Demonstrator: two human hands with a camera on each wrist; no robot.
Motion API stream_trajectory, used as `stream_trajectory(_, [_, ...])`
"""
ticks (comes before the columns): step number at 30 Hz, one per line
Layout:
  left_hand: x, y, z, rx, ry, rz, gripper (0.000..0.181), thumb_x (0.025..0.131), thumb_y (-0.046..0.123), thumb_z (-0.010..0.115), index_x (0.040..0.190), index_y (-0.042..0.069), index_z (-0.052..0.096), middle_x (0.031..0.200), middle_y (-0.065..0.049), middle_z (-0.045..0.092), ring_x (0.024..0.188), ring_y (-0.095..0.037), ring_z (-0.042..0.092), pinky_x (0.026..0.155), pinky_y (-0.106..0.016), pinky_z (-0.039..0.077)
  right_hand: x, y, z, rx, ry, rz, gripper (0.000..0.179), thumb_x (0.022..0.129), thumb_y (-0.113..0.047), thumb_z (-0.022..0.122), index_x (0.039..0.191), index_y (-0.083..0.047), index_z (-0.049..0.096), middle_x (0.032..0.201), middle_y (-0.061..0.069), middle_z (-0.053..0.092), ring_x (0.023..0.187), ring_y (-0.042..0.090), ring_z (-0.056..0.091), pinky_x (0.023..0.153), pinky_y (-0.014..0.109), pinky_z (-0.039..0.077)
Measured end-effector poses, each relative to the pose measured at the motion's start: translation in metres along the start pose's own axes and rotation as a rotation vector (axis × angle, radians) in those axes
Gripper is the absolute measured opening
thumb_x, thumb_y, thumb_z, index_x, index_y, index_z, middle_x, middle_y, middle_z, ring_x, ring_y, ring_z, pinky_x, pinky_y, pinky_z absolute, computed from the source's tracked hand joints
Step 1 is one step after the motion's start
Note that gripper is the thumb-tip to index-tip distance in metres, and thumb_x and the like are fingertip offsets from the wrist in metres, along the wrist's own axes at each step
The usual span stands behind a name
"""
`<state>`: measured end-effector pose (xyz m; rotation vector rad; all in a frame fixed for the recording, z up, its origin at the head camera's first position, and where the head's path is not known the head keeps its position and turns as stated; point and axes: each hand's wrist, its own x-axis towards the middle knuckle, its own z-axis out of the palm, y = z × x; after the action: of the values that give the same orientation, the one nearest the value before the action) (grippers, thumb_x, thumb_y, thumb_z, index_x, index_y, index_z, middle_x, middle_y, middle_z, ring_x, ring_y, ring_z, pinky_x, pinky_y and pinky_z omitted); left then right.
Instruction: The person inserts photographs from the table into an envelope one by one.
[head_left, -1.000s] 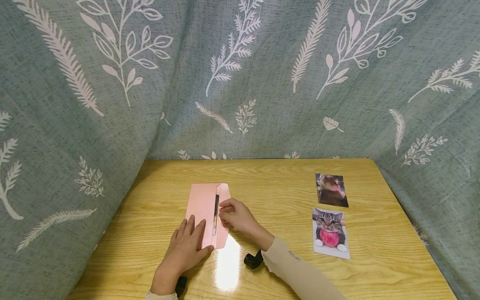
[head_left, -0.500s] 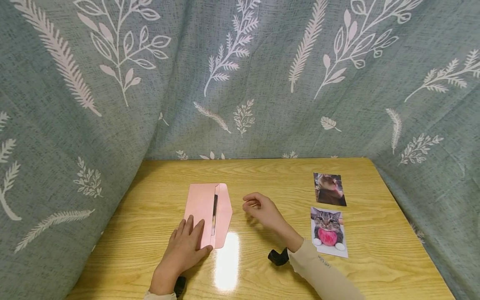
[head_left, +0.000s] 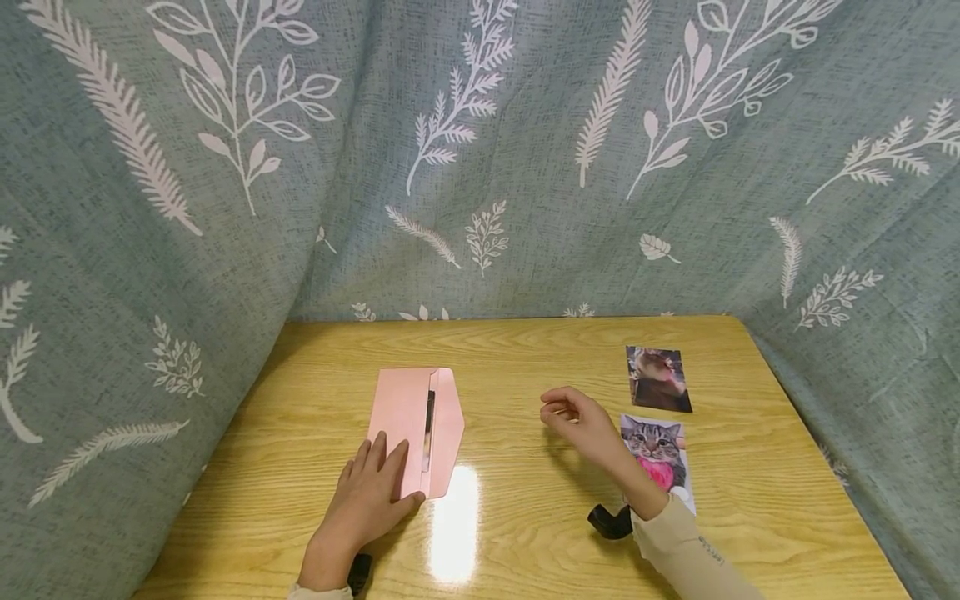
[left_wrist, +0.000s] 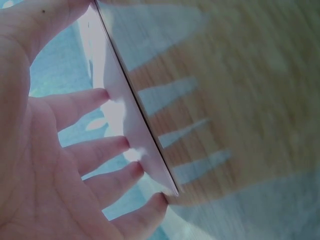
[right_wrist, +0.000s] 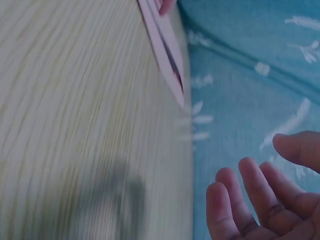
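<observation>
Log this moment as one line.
left hand: resting on pink envelope | right hand: holding nothing, above table | flap: open, picture visible inside | cat photo, dark photo: on table

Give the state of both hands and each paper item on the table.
Pink envelope: flat, flap open
Card: inside it, strip showing
Left hand: resting on envelope, fingers spread
Right hand: raised, holding nothing
Dark photo: flat, uncovered
Cat photo: flat, partly hidden by right arm

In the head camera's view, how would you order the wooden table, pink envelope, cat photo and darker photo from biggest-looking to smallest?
1. Wooden table
2. Pink envelope
3. Cat photo and darker photo: unsure, since the right forearm hides part of the former and the latter lies farther away.
</observation>
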<state>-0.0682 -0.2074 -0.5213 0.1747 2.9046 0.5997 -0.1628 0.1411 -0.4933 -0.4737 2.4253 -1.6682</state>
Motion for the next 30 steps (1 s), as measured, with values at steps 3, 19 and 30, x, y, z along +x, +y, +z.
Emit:
stream_trajectory(3, [0.0,0.0,0.0,0.005,0.006,0.004,0.082,0.09,0.048,0.072,0.154,0.008,0.039,0.159,-0.031,0.02,0.145,-0.052,0.014,0.11,-0.072,0.017,-0.009,0.007,-0.015,-0.034,0.029,-0.009,0.033,0.099,-0.02,0.066,0.125,0.0,0.063,0.111,0.012,0.069,0.1,0.024,0.064,0.086,0.037,0.052])
stream_trajectory(19, [-0.002,0.003,-0.001,0.003,0.0,-0.006,0.081,0.09,0.047,0.072,0.154,0.009,0.04,0.159,-0.031,0.02,0.145,-0.052,0.014,0.109,-0.072,0.018,-0.057,0.045,-0.096,-0.366,0.212,0.069,0.031,0.098,-0.014,0.067,0.125,0.0,0.062,0.119,0.02,0.065,0.101,0.037,0.066,0.075,0.038,0.057])
stream_trajectory(30, [-0.002,0.003,-0.002,0.01,-0.003,-0.011,0.081,0.09,0.047,0.072,0.154,0.009,0.04,0.159,-0.031,0.02,0.145,-0.052,0.014,0.109,-0.072,0.018,-0.077,0.063,-0.125,-0.542,0.211,0.139,0.044,0.094,-0.015,0.071,0.128,0.01,0.058,0.122,0.036,0.056,0.104,0.051,0.059,0.082,0.062,0.05])
